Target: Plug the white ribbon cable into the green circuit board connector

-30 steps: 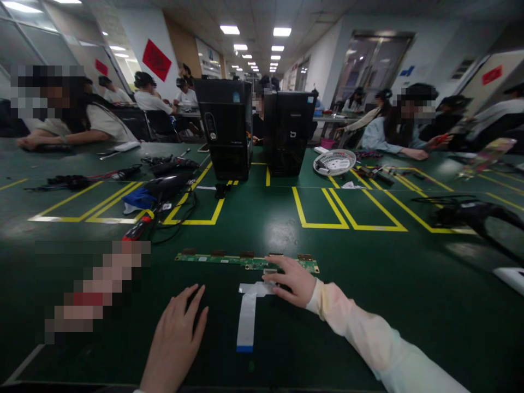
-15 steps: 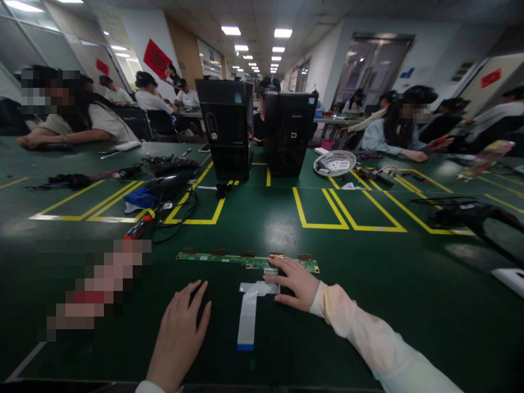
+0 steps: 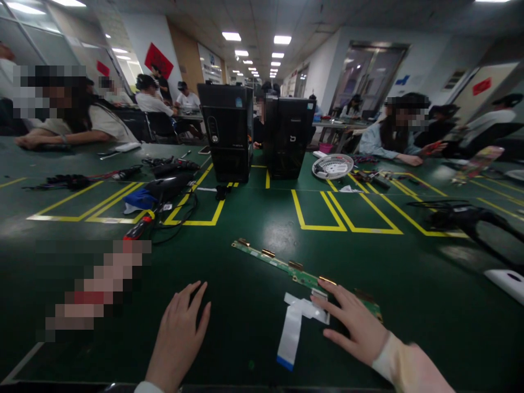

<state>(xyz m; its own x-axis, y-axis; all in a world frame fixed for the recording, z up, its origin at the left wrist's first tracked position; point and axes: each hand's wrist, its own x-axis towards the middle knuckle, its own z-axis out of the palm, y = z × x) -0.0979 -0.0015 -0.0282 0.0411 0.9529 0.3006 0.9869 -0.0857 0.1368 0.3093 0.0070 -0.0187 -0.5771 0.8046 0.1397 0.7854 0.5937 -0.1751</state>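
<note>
A long narrow green circuit board [image 3: 282,266] lies slanted on the green table mat [image 3: 254,333], its near end under my right hand [image 3: 355,323]. A white flat ribbon cable [image 3: 295,326] with a blue tip runs from the board toward me. My right hand rests flat, fingers stretched out, on the board's near end and the cable's top. My left hand [image 3: 180,334] lies flat and open on the mat, left of the cable, touching nothing else.
Two black computer towers [image 3: 229,131] stand mid-table. A black tool with cables [image 3: 166,188], a red-handled tool [image 3: 137,229] and a blue cloth lie at left. A white fan grille [image 3: 333,166] sits behind, black cables [image 3: 458,215] and a white device [image 3: 507,284] at right. Several people sit around.
My right hand has slid right and toward me, swinging the circuit board and ribbon cable from level to slanted. My left hand has stayed put.
</note>
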